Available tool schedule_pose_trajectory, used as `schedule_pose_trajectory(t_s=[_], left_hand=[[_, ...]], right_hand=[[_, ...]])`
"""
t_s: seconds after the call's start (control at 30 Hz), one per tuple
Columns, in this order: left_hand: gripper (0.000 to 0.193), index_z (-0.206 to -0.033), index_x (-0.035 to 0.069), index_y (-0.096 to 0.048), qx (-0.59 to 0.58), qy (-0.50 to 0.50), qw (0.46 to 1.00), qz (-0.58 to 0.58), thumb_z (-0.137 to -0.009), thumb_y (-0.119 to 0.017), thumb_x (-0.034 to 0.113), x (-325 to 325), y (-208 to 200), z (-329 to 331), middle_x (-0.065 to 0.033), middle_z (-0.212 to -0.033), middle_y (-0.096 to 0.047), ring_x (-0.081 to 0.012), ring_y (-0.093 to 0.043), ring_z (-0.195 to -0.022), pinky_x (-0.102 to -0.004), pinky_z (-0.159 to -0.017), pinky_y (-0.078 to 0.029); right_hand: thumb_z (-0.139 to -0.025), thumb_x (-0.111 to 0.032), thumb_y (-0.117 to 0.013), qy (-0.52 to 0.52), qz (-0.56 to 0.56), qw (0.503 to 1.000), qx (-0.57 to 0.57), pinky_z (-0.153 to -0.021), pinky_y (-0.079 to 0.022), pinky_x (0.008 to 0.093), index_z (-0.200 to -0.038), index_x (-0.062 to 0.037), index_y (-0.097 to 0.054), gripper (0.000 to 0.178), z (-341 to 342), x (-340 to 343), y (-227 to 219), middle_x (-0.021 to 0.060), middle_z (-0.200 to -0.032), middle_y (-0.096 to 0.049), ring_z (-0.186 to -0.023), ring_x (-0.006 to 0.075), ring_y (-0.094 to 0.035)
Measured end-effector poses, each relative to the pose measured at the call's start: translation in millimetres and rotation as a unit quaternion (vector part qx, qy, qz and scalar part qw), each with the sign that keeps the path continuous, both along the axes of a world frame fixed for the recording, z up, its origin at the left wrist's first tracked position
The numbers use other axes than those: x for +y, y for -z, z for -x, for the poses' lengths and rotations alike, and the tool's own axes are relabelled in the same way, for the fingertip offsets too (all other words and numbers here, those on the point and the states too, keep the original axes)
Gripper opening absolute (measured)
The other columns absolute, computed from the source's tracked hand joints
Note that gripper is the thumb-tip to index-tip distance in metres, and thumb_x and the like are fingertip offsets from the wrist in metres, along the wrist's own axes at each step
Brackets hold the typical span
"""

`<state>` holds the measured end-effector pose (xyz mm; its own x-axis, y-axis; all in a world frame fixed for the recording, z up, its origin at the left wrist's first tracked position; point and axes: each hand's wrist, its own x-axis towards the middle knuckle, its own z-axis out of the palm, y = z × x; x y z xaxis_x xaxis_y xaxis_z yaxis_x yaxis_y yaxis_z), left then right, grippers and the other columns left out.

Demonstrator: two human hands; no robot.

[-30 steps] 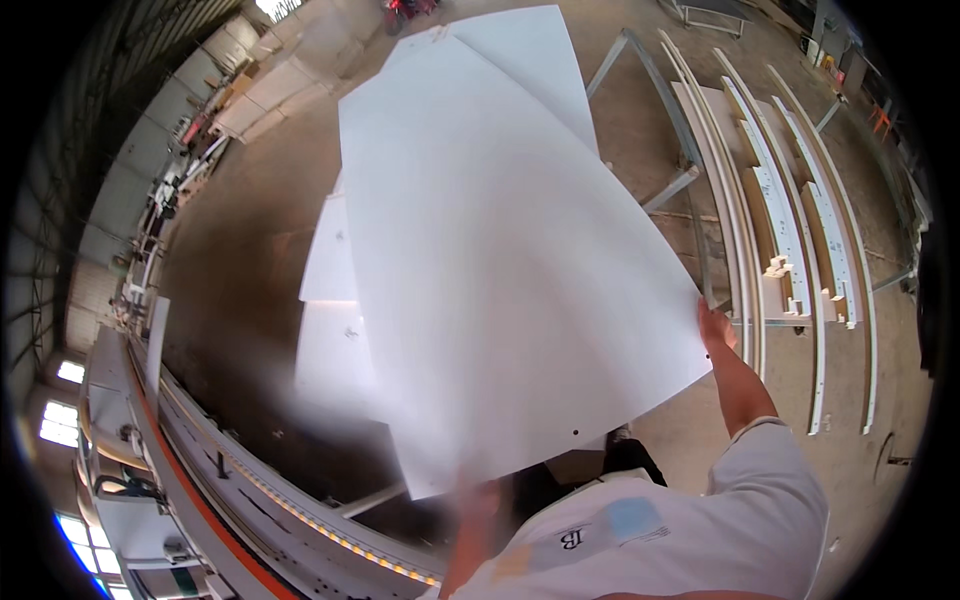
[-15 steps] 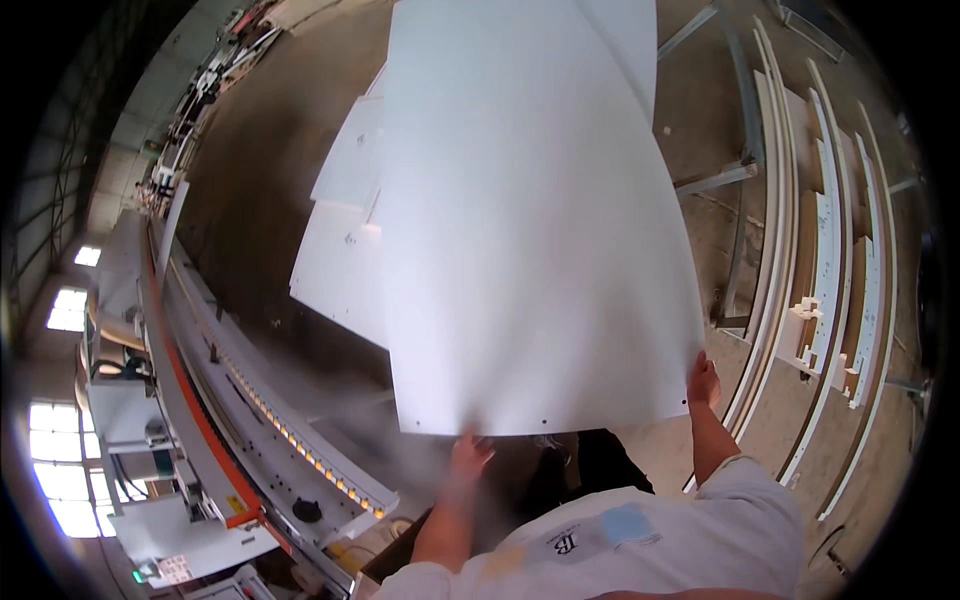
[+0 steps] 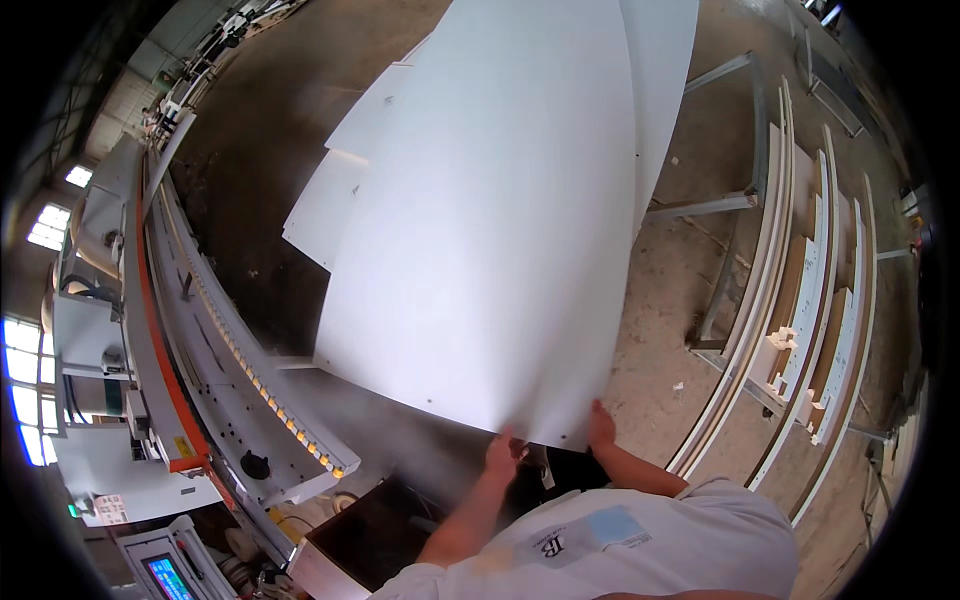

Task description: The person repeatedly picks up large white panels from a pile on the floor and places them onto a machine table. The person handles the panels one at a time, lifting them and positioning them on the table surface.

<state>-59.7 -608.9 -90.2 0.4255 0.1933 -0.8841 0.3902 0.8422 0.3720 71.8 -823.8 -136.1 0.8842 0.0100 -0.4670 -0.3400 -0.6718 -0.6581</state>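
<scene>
A large white panel [image 3: 480, 250] stretches away from me, with small dark holes along its near edge. My left hand [image 3: 503, 453] is closed on that near edge, toward its right part, the thumb near the upper face. At the panel's near right corner my right hand [image 3: 600, 425] grips the edge; its fingers are partly hidden. Under the panel, other white panels [image 3: 345, 185] stick out on the left, and another white panel [image 3: 665, 80] shows along the far right side.
On my left runs a long machine [image 3: 225, 350] with an orange strip and a row of yellow rollers. A lit control screen [image 3: 168, 578] and a brown box [image 3: 375, 540] are near lower left. On the right stand a grey metal frame [image 3: 755, 130] and racks of long strips [image 3: 785, 300].
The panel's near end has swung left, and its near edge now slants down to the right. My right hand has moved left, closer to my left hand. More floor shows on the right.
</scene>
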Motion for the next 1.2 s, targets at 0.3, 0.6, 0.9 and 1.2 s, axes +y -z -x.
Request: schedule_pose_trajectory(t_s=[0.3, 0.6, 0.9, 1.2], left_hand=[[0.022, -0.101, 0.006, -0.061, 0.000, -0.082, 0.990, -0.114, -0.092, -0.070, 0.024, 59.4, -10.2, 29.5, -0.0029, -0.072, -0.054, -0.0145, -0.054, -0.060, -0.0392, -0.063, -0.058], [0.031, -0.086, -0.001, -0.057, 0.038, -0.061, 0.979, -0.190, -0.086, -0.078, 0.023, 94.0, -62.6, 35.1, -0.0058, -0.069, -0.054, -0.0154, -0.054, -0.056, -0.0361, -0.057, -0.061], [0.037, -0.077, -0.002, -0.057, 0.100, -0.037, 0.963, -0.246, -0.083, -0.081, 0.026, 88.7, -109.9, 48.2, -0.0068, -0.067, -0.056, -0.0163, -0.057, -0.057, -0.0343, -0.056, -0.060], [0.026, -0.095, -0.004, -0.067, 0.073, -0.055, 0.965, -0.247, -0.088, -0.075, 0.020, 81.9, -186.4, 31.3, -0.0063, -0.080, -0.067, -0.0141, -0.064, -0.063, -0.0305, -0.057, -0.056]], right_hand=[[-0.097, -0.064, -0.042, 0.045, -0.263, 0.903, 0.336, -0.079, -0.057, 0.0479, -0.124, -0.0037, -0.058, 0.068, 35.2, 91.9, -60.2, 0.0134, -0.110, -0.067, -0.099, 0.0316, -0.069], [-0.088, -0.062, -0.061, 0.021, -0.283, 0.934, 0.217, -0.064, -0.054, 0.0424, -0.115, -0.0057, -0.059, 0.063, -92.2, 91.6, -65.4, 0.0106, -0.103, -0.066, -0.091, 0.0266, -0.067], [-0.082, -0.080, -0.051, 0.115, -0.183, 0.974, 0.065, -0.066, -0.057, 0.0459, -0.122, 0.0086, -0.057, 0.097, -351.7, 140.6, -123.5, 0.0222, -0.110, -0.064, -0.096, 0.0320, -0.066], [-0.079, -0.086, -0.046, 0.107, -0.059, 0.992, -0.041, -0.105, -0.041, 0.0422, -0.124, 0.0190, -0.052, 0.114, -385.0, 166.3, -121.8, 0.0313, -0.129, -0.057, -0.122, 0.0411, -0.053]])
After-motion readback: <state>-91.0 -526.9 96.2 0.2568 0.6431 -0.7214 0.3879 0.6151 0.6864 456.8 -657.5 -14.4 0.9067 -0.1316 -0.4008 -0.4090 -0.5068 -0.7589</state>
